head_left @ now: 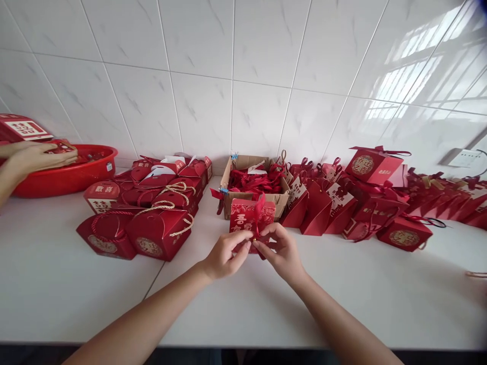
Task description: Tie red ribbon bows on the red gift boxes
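Observation:
A small red box (pixel 239 214) with pale characters and a red ribbon (pixel 259 210) down its front stands on the white table (pixel 236 309), before an open cardboard box (pixel 284 202). My left hand (pixel 227 253) is at its lower front, thumb and forefinger pinched at the ribbon. From the right, my right hand (pixel 280 249) pinches the ribbon too, its fingertips close to those of my left hand. A tiny gold-coloured piece shows between the fingertips. The fingers partly hide the lower part of the box.
Red ribbons (pixel 253 181) fill the cardboard box. Red gift boxes (pixel 154 238) with cord handles stand left; more red packages (pixel 317 205) line the right. At far left, another person's hands (pixel 41 154) are over a red basin (pixel 95 165). A tiled wall rises behind.

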Demonstrator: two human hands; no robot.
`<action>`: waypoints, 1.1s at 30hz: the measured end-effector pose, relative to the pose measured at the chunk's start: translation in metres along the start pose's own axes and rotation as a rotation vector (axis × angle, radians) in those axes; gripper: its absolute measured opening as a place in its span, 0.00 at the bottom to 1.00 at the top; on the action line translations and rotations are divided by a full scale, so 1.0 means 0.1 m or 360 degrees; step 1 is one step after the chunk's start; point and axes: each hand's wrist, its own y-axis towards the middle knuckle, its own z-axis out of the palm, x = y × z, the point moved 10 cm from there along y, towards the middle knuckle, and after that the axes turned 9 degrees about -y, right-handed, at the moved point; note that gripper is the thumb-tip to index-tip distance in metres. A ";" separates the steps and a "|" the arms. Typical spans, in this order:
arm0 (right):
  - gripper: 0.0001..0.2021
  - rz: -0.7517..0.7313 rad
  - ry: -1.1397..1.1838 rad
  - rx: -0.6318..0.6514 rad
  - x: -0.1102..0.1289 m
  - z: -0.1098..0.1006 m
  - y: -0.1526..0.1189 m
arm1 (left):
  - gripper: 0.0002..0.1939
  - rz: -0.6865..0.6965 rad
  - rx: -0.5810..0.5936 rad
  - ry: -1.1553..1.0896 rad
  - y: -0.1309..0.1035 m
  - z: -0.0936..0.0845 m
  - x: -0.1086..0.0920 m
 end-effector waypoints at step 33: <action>0.13 0.0279 0.0533 0.0185 -0.07 0.13 0.00 | 0.30 -0.0185 -0.1448 0.0189 -0.20 -1.15 0.22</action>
